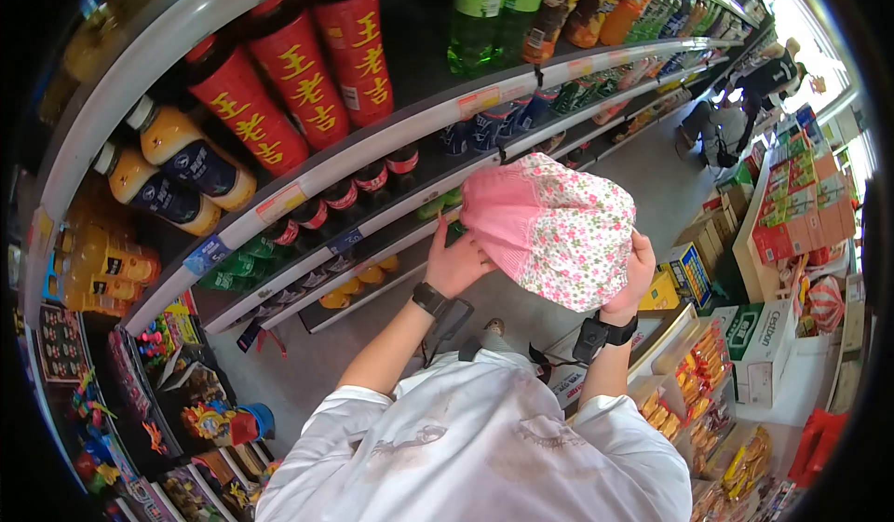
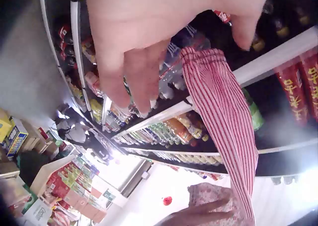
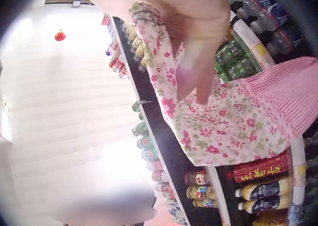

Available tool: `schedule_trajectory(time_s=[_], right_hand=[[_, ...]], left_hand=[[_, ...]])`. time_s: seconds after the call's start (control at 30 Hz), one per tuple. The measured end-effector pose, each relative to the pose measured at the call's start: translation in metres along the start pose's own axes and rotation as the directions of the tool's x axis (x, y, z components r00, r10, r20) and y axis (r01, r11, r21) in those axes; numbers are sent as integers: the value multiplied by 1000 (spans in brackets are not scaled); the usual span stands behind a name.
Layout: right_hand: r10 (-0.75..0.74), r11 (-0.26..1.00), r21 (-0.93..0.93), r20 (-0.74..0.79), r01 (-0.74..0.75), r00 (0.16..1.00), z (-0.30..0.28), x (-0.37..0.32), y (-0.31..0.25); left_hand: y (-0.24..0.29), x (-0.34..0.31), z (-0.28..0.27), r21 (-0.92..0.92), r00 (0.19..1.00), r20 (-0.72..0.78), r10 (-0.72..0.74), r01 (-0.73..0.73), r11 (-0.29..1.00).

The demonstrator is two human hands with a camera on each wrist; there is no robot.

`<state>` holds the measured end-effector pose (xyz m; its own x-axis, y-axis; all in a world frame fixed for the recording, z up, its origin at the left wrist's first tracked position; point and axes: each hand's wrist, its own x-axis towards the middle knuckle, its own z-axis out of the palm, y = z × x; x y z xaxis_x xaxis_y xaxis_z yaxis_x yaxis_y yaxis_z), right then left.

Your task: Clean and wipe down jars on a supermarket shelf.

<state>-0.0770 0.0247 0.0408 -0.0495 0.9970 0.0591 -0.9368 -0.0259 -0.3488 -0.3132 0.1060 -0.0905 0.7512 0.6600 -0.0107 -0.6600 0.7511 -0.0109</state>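
Observation:
A sleeve cover [image 1: 568, 224] hangs between my hands in front of the drink shelves. One end is pink-striped, the rest white with pink flowers and green leaves. My right hand [image 1: 635, 280] grips the floral end; in the right wrist view the gathered hem of the sleeve cover [image 3: 203, 131] lies alongside the hand, and fingers press into the cloth. My left hand [image 1: 456, 263] is beside the pink end with fingers spread. In the left wrist view, the fingers of the left hand [image 2: 154, 32] extend past the striped cuff [image 2: 218, 97], holding nothing.
Shelves with red bottles [image 1: 303, 80], orange drinks [image 1: 191, 163] and green bottles [image 1: 480, 10] stand close ahead and left. Snack packets [image 1: 703, 373] and a white carton [image 1: 765, 354] are at the right. Toys [image 1: 219, 420] sit lower left. People [image 1: 745, 103] are down the aisle.

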Motion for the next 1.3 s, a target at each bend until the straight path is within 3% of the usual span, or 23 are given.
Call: schedule_trajectory(time_s=[0.03, 0.13, 0.3, 0.37, 0.43, 0.47, 0.57, 0.7, 0.8, 0.93, 1.03, 1.07, 1.1, 1.17, 1.23, 1.27, 1.3], right_hand=[[-1, 1000, -8, -4, 1, 1000, -2, 2, -2], [13, 998, -65, -36, -15, 999, -7, 3, -14], [38, 948, -299, -227, -106, 973, -21, -2, -37], [-3, 837, -503, -399, -216, 917, -20, -3, -42], [-57, 700, -631, -514, -333, 856, -39, -3, -51], [52, 638, -674, -444, -372, 894, -45, -2, -56], [165, 443, -784, -405, -434, 899, -50, 0, -53], [297, 535, -721, -327, -440, 897, -47, -5, -46], [273, 446, -787, -334, -426, 902, -65, 4, -38], [131, 76, -963, -248, -259, 960, -77, 12, -17], [49, -248, -959, -155, -138, 987, -63, 12, 3], [-5, -281, -960, -7, -8, 1000, -64, 12, 16], [33, -361, -932, 2, 14, 999, -47, 10, 26], [104, -557, -802, 193, 218, 976, -35, 8, 52], [255, -578, -756, 192, 308, 948, -5, 0, 78], [294, -572, -719, 271, 396, 917, -10, -4, 95], [365, -486, -737, 319, 471, 875, -12, -7, 106]], left_hand=[[0, 0, -2, -15, 999, -13, 51, -51, 999], [12, -18, -21, 236, 985, 56, 161, -170, 957], [23, -65, 3, 597, 980, -79, 180, -98, 796], [20, -83, 3, 657, 953, -219, 209, -15, 754], [13, -90, 14, 701, 891, -308, 333, -25, 713], [11, -96, 6, 743, 856, -338, 391, -12, 669], [0, -107, -1, 828, 742, -373, 557, -5, 561], [-19, -114, 12, 831, 658, -375, 653, -74, 551], [-27, -117, 19, 867, 615, -343, 710, -83, 492], [-41, -120, 39, 890, 546, -319, 775, -109, 443], [-50, -120, 49, 888, 518, -300, 801, -155, 433], [-53, -119, 54, 882, 514, -302, 803, -169, 440], [-57, -119, 60, 877, 508, -304, 806, -182, 445], [-60, -112, 62, 885, 495, -281, 822, -196, 421], [-64, -103, 60, 912, 486, -241, 840, -184, 367], [-68, -98, 64, 914, 478, -250, 842, -170, 368], [-73, -94, 67, 910, 470, -255, 845, -179, 375]])
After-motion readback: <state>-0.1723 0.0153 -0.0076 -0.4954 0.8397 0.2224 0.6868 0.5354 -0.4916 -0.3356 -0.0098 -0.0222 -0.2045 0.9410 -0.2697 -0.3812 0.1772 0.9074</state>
